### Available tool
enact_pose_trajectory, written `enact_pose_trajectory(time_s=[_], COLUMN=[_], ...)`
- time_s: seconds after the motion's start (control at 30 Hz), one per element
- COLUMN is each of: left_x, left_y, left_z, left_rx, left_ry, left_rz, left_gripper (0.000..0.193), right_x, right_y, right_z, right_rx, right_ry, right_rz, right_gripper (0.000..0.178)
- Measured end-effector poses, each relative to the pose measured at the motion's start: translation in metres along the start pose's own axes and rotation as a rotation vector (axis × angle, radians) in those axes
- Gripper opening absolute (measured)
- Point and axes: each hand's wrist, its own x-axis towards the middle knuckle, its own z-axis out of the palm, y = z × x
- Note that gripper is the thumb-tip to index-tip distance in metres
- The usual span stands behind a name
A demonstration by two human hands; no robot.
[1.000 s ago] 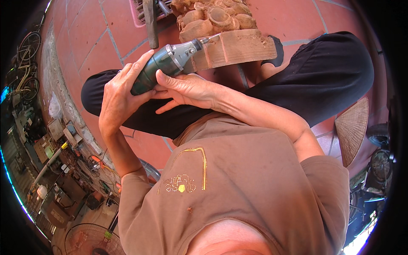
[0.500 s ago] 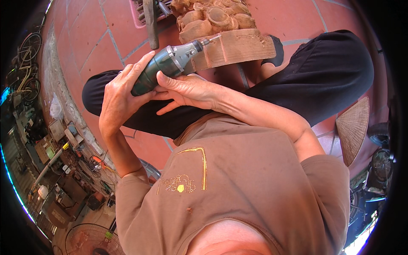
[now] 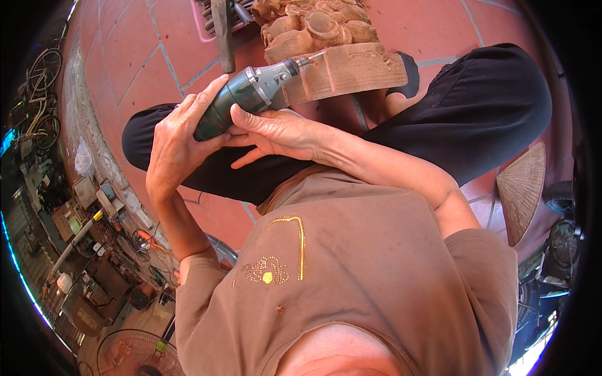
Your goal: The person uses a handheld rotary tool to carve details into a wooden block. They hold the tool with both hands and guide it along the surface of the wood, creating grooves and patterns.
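Note:
A dark green die grinder with a grey metal nose is held at a slant over my lap, its thin bit pointing up and to the right. My left hand wraps its rear end, fingers along the far side. My right hand supports the body from below, thumb against the casing and one finger stretched out beneath. The bit's tip overlaps the upper edge of a carved wooden block in this view; whether they touch, I cannot tell. Rounded shapes cover the block's far part, and its near side is flat, plain wood.
Beyond the grinder stands a pink basket of tools, with a flat dark bar sticking out. My crossed legs flank the block on red floor tiles. A fan is at lower left, a conical hat at right.
Both hands, the die grinder and the wooden block hold nearly the same place. My shirt and upper arms have shifted very slightly to the right.

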Motion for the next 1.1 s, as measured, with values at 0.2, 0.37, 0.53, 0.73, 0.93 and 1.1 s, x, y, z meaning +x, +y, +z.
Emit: enact_pose_trajectory(time_s=[0.2, 0.37, 0.53, 0.73, 0.93, 1.1], left_x=[0.001, 0.002, 0.001, -0.002, -0.007, -0.009], left_y=[0.0, -0.001, -0.001, -0.001, 0.001, 0.0], left_z=[0.0, 0.002, 0.002, 0.001, -0.001, -0.001], left_rx=[-0.01, -0.009, -0.006, -0.003, 0.004, 0.018], left_ry=[-0.004, 0.025, 0.013, 0.001, -0.014, -0.018], left_rz=[-0.02, -0.001, -0.008, 0.0, 0.004, 0.014], left_gripper=[0.087, 0.086, 0.086, 0.088, 0.089, 0.089], right_x=[0.0, 0.003, 0.002, -0.001, -0.005, -0.006], right_y=[-0.002, 0.0, 0.001, 0.002, 0.002, 0.005], right_z=[0.0, -0.003, -0.003, 0.002, 0.007, 0.009], right_rx=[-0.011, -0.015, -0.019, 0.005, 0.044, 0.053], right_ry=[0.012, 0.011, 0.004, 0.022, 0.052, 0.05], right_rz=[0.001, -0.01, -0.008, -0.001, 0.001, -0.017], right_gripper=[0.08, 0.08, 0.084, 0.077, 0.072, 0.071])
